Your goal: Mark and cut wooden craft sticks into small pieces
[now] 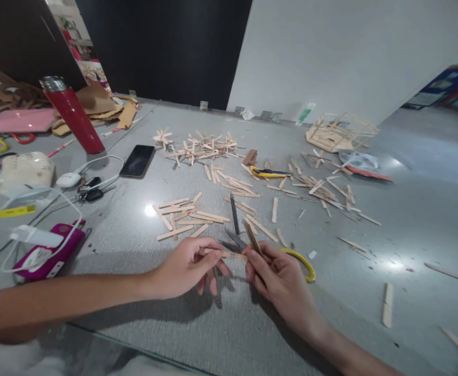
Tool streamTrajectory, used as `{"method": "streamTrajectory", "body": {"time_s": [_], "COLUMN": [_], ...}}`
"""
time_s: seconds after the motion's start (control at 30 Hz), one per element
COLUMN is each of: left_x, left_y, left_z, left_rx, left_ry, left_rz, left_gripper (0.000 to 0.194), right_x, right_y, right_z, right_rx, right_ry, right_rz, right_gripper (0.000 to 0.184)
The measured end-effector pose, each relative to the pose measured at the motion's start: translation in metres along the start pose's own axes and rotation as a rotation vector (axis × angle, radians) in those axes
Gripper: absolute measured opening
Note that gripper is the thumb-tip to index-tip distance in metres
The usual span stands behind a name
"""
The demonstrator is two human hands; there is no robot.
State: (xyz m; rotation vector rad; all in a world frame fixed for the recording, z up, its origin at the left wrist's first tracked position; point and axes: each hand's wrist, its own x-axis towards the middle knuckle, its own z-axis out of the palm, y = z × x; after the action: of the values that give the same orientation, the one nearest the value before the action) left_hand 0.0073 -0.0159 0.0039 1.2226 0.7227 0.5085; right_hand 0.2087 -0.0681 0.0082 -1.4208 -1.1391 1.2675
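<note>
My left hand (199, 263) pinches a craft stick (218, 253) between thumb and fingers, its other fingers hanging loosely below. Close on its right, my right hand (279, 277) is closed on another craft stick (253, 237), which tilts up and looks darker along its edge. A short light piece of wood shows between the two hands; whether it belongs to the left stick I cannot tell. Behind my right hand lie scissors (300, 259) with a yellow handle, their blades partly hidden by the fingers. A dark pen (234, 214) lies just beyond the blades.
Loose craft sticks (181, 214) and star-shaped stick pieces (209, 146) cover the middle. A yellow cutter (270, 172) lies among offcuts. At left are a phone (138, 161), red flask (73, 117), keys (93, 190) and purple power bank (54, 253). A stick frame (330, 136) stands back right.
</note>
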Motion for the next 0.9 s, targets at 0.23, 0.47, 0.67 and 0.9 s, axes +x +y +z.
{"method": "streamTrajectory", "body": {"time_s": [0.23,0.47,0.67,0.9], "left_x": [0.007,0.01,0.01,0.011], "left_y": [0.013,0.018,0.011,0.008], "left_z": [-0.018,-0.026,-0.024,-0.023], "left_rx": [0.332,0.495,0.598,0.635], "left_ry": [0.183,0.184,0.178,0.189], "left_rz": [0.013,-0.02,0.065,0.087], "left_gripper": [0.034,0.036,0.037,0.032], "right_x": [0.003,-0.002,-0.003,-0.005], "right_y": [0.014,0.004,0.004,0.003], "right_z": [-0.027,-0.031,-0.024,-0.021], "right_rx": [-0.872,-1.418,-1.509,-1.537], "right_ry": [0.179,0.052,0.074,0.097], "right_rz": [-0.777,-1.183,-1.254,-1.264], "right_gripper": [0.026,0.039,0.037,0.041]}}
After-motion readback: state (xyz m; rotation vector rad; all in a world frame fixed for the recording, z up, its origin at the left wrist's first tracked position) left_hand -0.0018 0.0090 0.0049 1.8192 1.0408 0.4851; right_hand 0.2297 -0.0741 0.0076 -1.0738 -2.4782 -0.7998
